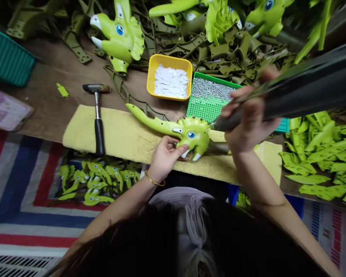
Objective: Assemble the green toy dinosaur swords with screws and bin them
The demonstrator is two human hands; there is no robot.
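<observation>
Red, white and blue striped matting (20, 215) spreads below a brown wooden workbench (52, 119), and a long yellow foam pad (127, 134) lies along the bench's near edge. Heaps of lime-green plastic parts (320, 154) fill the right side, olive-green plastic frames (219, 54) crowd the far side, and more green pieces (95, 181) lie on the matting just below the pad.

A lime-green triceratops toy (193, 134) lies on the pad between the two hands, with its blue eye facing up and a long tapered green part reaching away to the left. The left hand (164, 157) curves over the toy's near edge, fingers (180, 149) closed and pressing beside its white tusks (195, 157), with a gold bangle (155, 181) at the wrist. The right hand (248, 123) is wrapped tight around a black power screwdriver (300, 86), forearm raised, and the tool's tip touches the toy's head.

Beyond the toy sit a yellow tray of white pieces (169, 77) and a green perforated tray of silver screws (209, 96). A steel hammer (97, 115) with a black grip rests across the pad's far edge.
</observation>
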